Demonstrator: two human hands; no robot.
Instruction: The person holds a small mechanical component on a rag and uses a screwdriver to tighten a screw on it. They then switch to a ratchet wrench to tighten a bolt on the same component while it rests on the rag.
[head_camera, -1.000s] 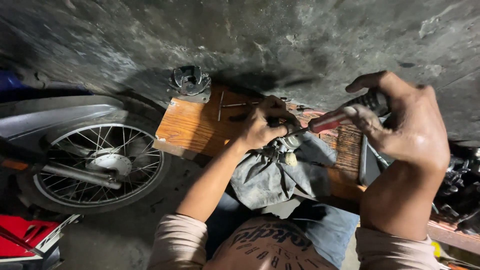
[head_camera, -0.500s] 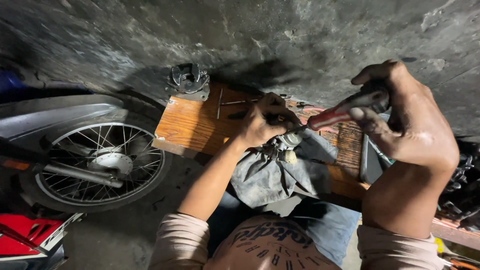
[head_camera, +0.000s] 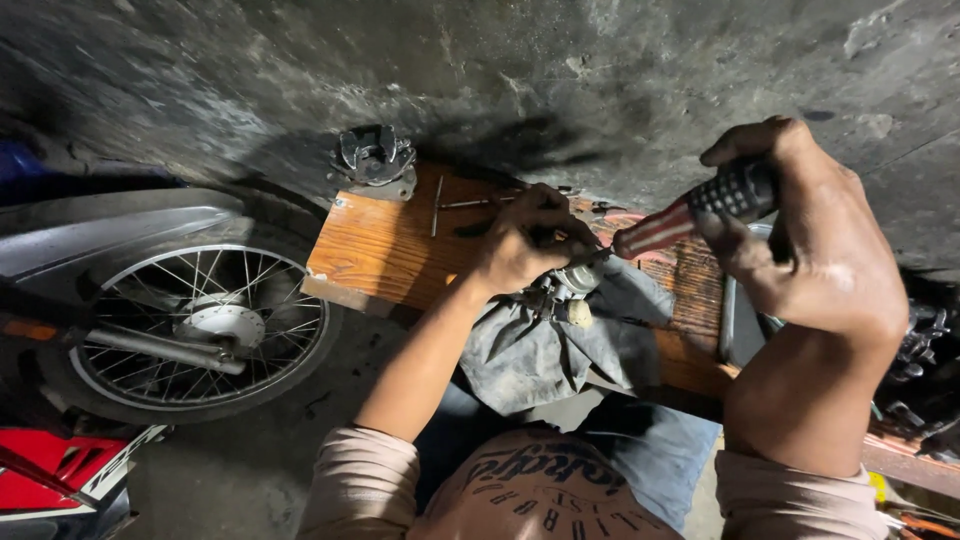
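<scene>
My right hand (head_camera: 810, 250) grips the black-and-red handle of a screwdriver (head_camera: 690, 215), whose shaft slants down and left to a small metal part (head_camera: 572, 285). My left hand (head_camera: 525, 245) is closed over that part and holds it on a grey rag (head_camera: 560, 345) that lies over the wooden board (head_camera: 375, 250). The screwdriver's tip is hidden behind my left fingers.
A metal bracket-like piece (head_camera: 375, 160) sits at the board's far corner, with a thin T-shaped tool (head_camera: 440, 205) beside it. A motorcycle's spoked wheel (head_camera: 200, 325) stands at the left. Dark engine parts (head_camera: 920, 360) lie at the right. The concrete floor is stained.
My right hand has risen a little with the screwdriver handle, steepening its slant. The left hand stays on the metal part.
</scene>
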